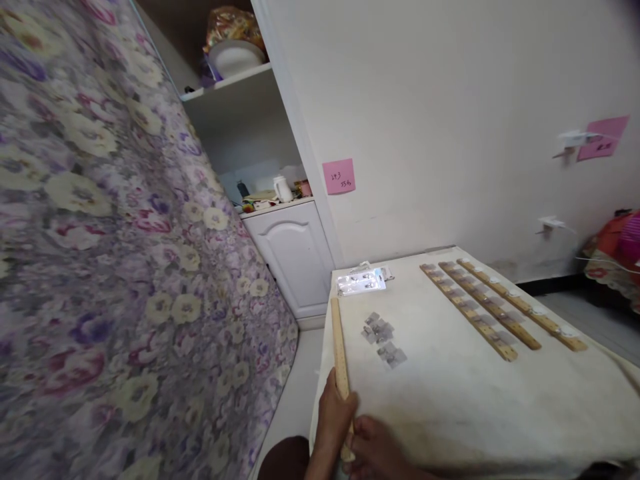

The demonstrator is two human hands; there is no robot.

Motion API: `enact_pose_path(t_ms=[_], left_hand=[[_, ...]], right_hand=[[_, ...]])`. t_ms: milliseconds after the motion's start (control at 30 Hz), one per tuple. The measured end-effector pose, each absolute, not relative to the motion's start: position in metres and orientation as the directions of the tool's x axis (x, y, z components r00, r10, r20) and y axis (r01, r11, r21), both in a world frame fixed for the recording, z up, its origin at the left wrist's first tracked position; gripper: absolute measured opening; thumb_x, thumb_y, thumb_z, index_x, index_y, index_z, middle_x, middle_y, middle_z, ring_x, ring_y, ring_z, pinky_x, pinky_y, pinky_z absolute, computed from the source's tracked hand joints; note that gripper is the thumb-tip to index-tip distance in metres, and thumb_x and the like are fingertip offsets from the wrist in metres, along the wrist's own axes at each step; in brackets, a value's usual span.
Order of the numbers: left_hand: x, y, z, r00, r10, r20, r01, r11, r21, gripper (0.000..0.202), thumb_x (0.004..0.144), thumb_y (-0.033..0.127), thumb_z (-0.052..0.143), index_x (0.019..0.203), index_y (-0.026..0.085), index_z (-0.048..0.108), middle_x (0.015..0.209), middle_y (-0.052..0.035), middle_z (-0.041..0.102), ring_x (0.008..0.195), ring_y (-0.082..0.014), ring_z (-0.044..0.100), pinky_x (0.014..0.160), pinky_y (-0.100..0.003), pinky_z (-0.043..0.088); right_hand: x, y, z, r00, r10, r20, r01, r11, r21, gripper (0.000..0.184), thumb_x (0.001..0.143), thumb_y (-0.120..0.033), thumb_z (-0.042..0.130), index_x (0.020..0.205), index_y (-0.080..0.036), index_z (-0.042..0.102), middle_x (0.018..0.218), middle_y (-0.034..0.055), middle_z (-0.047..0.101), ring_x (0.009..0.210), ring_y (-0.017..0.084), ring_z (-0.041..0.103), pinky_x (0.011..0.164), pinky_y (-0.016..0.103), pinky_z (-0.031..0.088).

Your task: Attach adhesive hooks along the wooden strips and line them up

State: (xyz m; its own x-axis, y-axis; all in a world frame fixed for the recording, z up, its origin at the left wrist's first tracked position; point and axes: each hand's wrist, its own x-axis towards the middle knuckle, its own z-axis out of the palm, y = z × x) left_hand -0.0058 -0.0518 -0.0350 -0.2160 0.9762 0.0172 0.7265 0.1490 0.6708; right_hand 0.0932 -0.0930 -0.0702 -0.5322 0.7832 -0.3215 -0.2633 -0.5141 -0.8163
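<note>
At the bottom of the view my left hand (334, 417) is wrapped round the near end of a long wooden strip (339, 347), which lies along the left edge of a white table (450, 393). My right hand (373, 448) sits just right of it, fingers curled against the strip's near end. Several small grey metal pieces (384, 339) lie on the table a short way right of the strip. Three more wooden strips (495, 310) carrying small fittings lie side by side further right.
A clear plastic packet (361, 282) lies at the table's far left corner. A flowered bedspread (110, 253) fills the left. Behind stand a white cabinet (295, 257) and shelves. Pink notes (339, 176) are stuck on the wall. Colourful fabric (617, 257) is at the right edge.
</note>
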Motion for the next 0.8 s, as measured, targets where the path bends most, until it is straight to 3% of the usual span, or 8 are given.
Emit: enact_pose_path(t_ms=[133, 433, 800], left_hand=[[-0.017, -0.051, -0.041, -0.231, 0.971, 0.059, 0.773, 0.146, 0.617, 0.06, 0.069, 0.018, 0.05, 0.128, 0.014, 0.043, 0.109, -0.0105, 0.061, 0.103, -0.0231, 0.059, 0.092, -0.029, 0.043], [-0.031, -0.057, -0.042, -0.205, 0.97, 0.128, 0.808, 0.094, 0.582, 0.058, 0.068, 0.015, 0.048, 0.125, 0.011, 0.046, 0.095, -0.0049, 0.052, 0.092, -0.0187, 0.057, 0.086, -0.027, 0.045], [-0.037, -0.051, -0.048, -0.191, 0.963, 0.19, 0.813, 0.047, 0.58, 0.054, 0.068, 0.018, 0.049, 0.121, 0.012, 0.049, 0.095, -0.0035, 0.049, 0.094, -0.0191, 0.055, 0.089, -0.029, 0.045]], right_hand=[[0.098, -0.094, -0.078, -0.474, 0.797, -0.373, -0.147, -0.489, -0.859, 0.043, 0.058, -0.047, 0.066, 0.081, -0.02, 0.043, 0.064, -0.0019, 0.061, 0.046, 0.015, 0.061, 0.046, 0.027, 0.045], [0.121, -0.099, -0.088, -0.551, 0.795, -0.252, -0.265, -0.453, -0.851, 0.034, 0.06, -0.032, 0.062, 0.084, -0.019, 0.043, 0.066, -0.0024, 0.065, 0.054, 0.014, 0.063, 0.051, 0.026, 0.047], [0.122, -0.099, -0.077, -0.553, 0.785, -0.278, -0.282, -0.491, -0.824, 0.03, 0.057, -0.026, 0.06, 0.081, -0.02, 0.044, 0.061, -0.0033, 0.064, 0.05, 0.013, 0.061, 0.051, 0.026, 0.046]])
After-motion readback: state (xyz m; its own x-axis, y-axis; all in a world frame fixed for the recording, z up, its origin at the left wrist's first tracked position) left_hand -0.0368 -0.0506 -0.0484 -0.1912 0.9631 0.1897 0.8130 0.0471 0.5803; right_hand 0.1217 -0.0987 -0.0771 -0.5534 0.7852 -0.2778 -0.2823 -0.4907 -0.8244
